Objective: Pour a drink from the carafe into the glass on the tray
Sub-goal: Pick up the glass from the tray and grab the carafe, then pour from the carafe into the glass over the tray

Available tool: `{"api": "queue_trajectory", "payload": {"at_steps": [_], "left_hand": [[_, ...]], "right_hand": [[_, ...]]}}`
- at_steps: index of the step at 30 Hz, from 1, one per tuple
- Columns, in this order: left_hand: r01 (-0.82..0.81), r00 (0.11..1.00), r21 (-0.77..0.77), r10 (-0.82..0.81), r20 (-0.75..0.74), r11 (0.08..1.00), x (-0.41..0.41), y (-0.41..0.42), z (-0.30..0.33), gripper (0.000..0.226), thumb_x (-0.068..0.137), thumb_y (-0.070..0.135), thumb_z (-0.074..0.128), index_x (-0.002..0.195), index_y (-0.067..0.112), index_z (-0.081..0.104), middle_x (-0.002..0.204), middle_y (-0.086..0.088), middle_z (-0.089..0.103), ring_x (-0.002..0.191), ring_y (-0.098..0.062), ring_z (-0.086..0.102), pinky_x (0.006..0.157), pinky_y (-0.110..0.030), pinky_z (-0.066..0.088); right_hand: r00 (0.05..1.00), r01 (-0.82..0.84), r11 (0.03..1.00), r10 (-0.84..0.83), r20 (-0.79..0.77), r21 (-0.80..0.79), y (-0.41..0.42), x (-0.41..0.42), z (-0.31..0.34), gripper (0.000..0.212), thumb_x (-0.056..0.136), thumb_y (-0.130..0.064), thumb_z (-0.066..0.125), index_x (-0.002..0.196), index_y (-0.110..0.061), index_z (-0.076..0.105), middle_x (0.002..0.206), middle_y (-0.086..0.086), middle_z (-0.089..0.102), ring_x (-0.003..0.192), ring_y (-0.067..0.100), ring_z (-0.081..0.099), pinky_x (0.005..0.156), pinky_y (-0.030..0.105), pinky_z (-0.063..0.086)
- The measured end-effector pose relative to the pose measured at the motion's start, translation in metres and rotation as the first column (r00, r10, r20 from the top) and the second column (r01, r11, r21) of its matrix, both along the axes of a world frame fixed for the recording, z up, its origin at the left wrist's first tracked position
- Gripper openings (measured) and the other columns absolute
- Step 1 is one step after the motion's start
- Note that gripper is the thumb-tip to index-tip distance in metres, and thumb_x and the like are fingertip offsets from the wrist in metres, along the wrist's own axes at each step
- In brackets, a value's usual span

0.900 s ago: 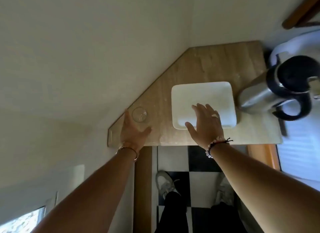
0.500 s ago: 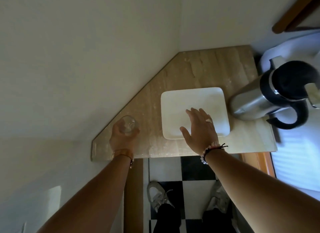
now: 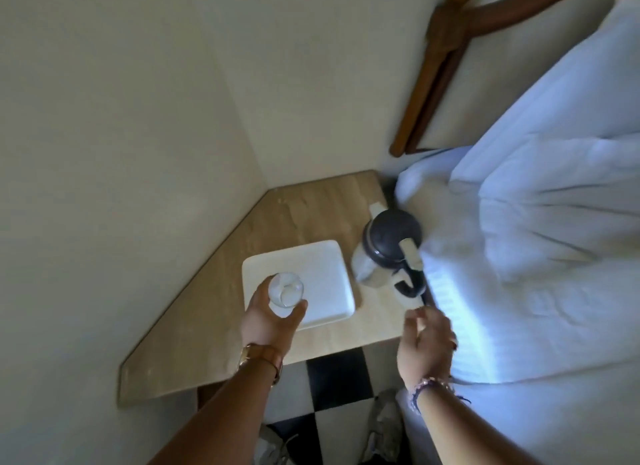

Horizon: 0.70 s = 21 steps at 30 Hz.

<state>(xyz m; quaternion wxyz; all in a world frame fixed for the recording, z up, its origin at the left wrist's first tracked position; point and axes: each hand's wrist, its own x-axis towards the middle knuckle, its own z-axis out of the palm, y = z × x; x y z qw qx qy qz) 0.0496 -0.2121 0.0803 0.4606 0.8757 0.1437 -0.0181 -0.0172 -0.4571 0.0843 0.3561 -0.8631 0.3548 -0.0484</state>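
My left hand [image 3: 268, 317] grips a clear drinking glass [image 3: 286, 292] and holds it upright over the near left part of the square white tray [image 3: 323, 277]. I cannot tell whether the glass touches the tray. The steel carafe [image 3: 389, 248] with a black lid and black handle stands on the wooden shelf just right of the tray. My right hand [image 3: 426, 343] hangs empty with loosely curled fingers, a short way in front of the carafe's handle, apart from it.
The wooden corner shelf [image 3: 214, 329] is wedged between two pale walls. A bed with white bedding [image 3: 540, 257] borders it on the right, close to the carafe. A dark wooden piece [image 3: 433, 66] hangs on the wall behind. Checkered floor [image 3: 332, 378] and my shoes lie below.
My left hand has carried the glass from the shelf's left corner to above the tray. My right hand left the tray and moved right toward the carafe handle. The camera view shifted.
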Motion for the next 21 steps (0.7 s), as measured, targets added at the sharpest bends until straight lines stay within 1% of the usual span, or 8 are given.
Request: {"api": "queue_trajectory", "payload": {"at_steps": [2,4,6,9,13,17,19,21], "left_hand": [[0.027,1.0,-0.016,-0.027,-0.001,1.0,0.004,-0.029,0.004,0.063,0.067,0.049,0.085,0.121,0.047,0.053,0.109,0.022,0.064,0.096,-0.012,0.063,0.078,-0.03,0.051],[0.048,0.999,-0.009,-0.048,0.005,0.999,0.006,-0.05,0.004,0.064,0.066,0.047,0.087,0.12,0.046,0.053,0.11,0.021,0.065,0.097,-0.013,0.062,0.082,-0.035,0.053],[0.078,0.997,0.017,-0.078,0.012,0.997,0.007,-0.064,-0.001,0.064,0.066,0.045,0.088,0.12,0.045,0.054,0.111,0.02,0.066,0.098,-0.013,0.062,0.085,-0.038,0.054],[0.098,0.995,0.028,-0.097,-0.002,0.995,0.007,-0.071,-0.007,0.066,0.065,0.04,0.09,0.121,0.045,0.055,0.114,0.02,0.065,0.101,-0.012,0.062,0.088,-0.041,0.055],[0.106,0.994,0.04,-0.106,0.005,0.994,0.008,-0.068,-0.013,0.069,0.066,0.037,0.091,0.125,0.04,0.056,0.118,0.017,0.065,0.104,-0.015,0.062,0.088,-0.044,0.056],[0.11,0.994,0.04,-0.11,0.004,0.993,0.012,-0.06,-0.014,0.068,0.067,0.035,0.091,0.125,0.037,0.057,0.118,0.013,0.065,0.103,-0.015,0.061,0.088,-0.043,0.056],[0.12,0.993,0.027,-0.12,0.005,0.992,0.015,-0.056,-0.016,0.068,0.067,0.035,0.091,0.127,0.034,0.058,0.119,0.012,0.065,0.105,-0.015,0.061,0.09,-0.044,0.056],[0.129,0.992,0.016,-0.129,0.011,0.992,0.017,-0.054,-0.017,0.067,0.068,0.036,0.091,0.126,0.033,0.058,0.119,0.012,0.065,0.106,-0.016,0.061,0.091,-0.045,0.056]], "right_hand": [[0.98,0.132,0.979,-0.152,0.128,0.154,-0.025,0.014,0.005,0.054,0.095,-0.052,0.054,0.115,-0.005,0.069,0.113,0.0,0.065,0.105,0.033,0.065,0.093,0.039,0.046],[0.981,0.028,0.96,-0.079,0.175,0.278,-0.042,0.035,0.003,0.06,0.089,-0.062,0.048,0.116,-0.012,0.068,0.112,-0.004,0.067,0.108,0.028,0.066,0.093,0.043,0.052],[0.994,-0.082,0.943,0.055,0.09,0.322,-0.05,0.055,-0.006,0.052,0.083,-0.069,0.057,0.108,-0.025,0.068,0.1,-0.009,0.076,0.099,0.021,0.073,0.085,0.044,0.06],[0.988,-0.134,0.934,0.151,-0.025,0.333,-0.052,0.072,-0.022,0.058,0.062,-0.081,0.079,0.088,-0.031,0.063,0.083,-0.018,0.074,0.067,0.002,0.07,0.06,0.023,0.056],[0.992,-0.115,0.945,0.122,-0.003,0.307,-0.047,0.085,-0.037,0.062,0.055,-0.076,0.086,0.061,-0.023,0.054,0.054,-0.02,0.064,0.048,-0.003,0.057,0.045,0.008,0.038],[0.995,-0.101,0.968,0.096,0.033,0.228,-0.052,0.092,-0.042,0.054,0.064,-0.058,0.096,0.056,-0.025,0.054,0.054,-0.035,0.063,0.049,0.0,0.06,0.048,0.019,0.039],[0.994,-0.109,0.974,0.101,0.049,0.2,-0.057,0.096,-0.038,0.053,0.064,-0.054,0.098,0.055,-0.026,0.054,0.05,-0.028,0.063,0.05,0.004,0.057,0.05,0.021,0.042],[0.987,-0.155,0.972,0.144,0.073,0.179,-0.063,0.097,-0.028,0.055,0.057,-0.063,0.094,0.053,-0.025,0.055,0.045,-0.014,0.06,0.05,0.008,0.055,0.051,0.026,0.048]]}}
